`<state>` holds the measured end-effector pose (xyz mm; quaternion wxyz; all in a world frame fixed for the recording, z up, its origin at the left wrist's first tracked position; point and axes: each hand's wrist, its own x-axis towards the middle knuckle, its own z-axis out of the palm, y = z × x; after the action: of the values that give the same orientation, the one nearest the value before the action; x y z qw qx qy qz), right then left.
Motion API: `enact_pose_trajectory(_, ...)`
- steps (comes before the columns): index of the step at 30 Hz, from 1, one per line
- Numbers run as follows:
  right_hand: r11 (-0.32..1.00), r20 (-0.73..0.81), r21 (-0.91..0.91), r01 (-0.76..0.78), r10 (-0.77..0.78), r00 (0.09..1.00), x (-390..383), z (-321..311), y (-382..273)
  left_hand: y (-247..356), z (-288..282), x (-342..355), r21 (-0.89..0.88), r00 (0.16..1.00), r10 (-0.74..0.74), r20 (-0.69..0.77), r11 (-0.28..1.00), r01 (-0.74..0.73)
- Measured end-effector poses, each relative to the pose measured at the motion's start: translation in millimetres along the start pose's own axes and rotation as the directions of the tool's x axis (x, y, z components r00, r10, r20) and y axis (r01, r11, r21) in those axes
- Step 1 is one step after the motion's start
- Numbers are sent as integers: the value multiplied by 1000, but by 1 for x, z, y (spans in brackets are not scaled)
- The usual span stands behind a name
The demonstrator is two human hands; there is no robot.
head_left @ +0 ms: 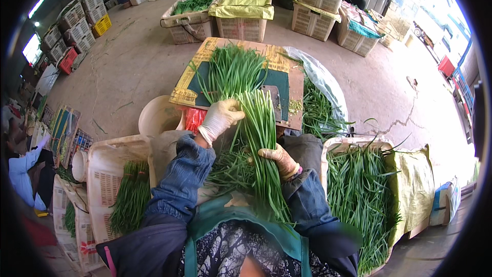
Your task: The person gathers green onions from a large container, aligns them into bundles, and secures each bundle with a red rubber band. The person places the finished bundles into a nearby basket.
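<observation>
A bunch of garlic chives (259, 123) stands over my lap, pale cut ends up and green leaves hanging down. My right hand (281, 161), in a stained glove, is wrapped round the middle of this bunch. Against its upper left side, my gloved left hand (221, 120) is closed with fingertips pinched on stalks there. Just beyond lies a loose pile of chives (233, 72) on a board (205, 51) with yellow tape and a dark green mat. A flat metal plate (271, 100) sits at the board's right, partly behind the bunch. More loose leaves (230, 169) lie on my lap.
At my left a crate (120, 149) holds tied chive bunches. The right-hand crate (359, 143) is full of loose chives, beside a yellow sack (414, 190). A white bucket (158, 115) stands left of the board. Clear plastic (320, 72) with chives lies right. Crates (241, 25) stand beyond.
</observation>
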<state>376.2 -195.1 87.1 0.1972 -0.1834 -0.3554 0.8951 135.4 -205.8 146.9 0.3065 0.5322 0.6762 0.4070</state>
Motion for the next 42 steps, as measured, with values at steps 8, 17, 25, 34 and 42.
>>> enact_pose_trajectory(8,997,-22,-75,8,-10,1000,3,-5,5,-6,-11,-4,224,968,252,-3,943,-246)
enact_pose_trajectory(17,999,-39,-25,45,-46,998,-1,-7,4,-4,-24,-7,-40,992,102,72,994,-99)
enact_pose_trajectory(25,986,-82,-153,57,-70,994,-4,-14,1,-43,-95,-5,816,900,386,-201,574,-64)
enact_pose_trajectory(34,978,44,-205,40,-32,999,-3,17,-6,-44,-14,-35,-699,834,283,473,697,160)
enact_pose_trajectory(42,860,-28,-452,237,-279,960,-9,35,-2,-15,30,-32,-843,975,116,188,529,100)
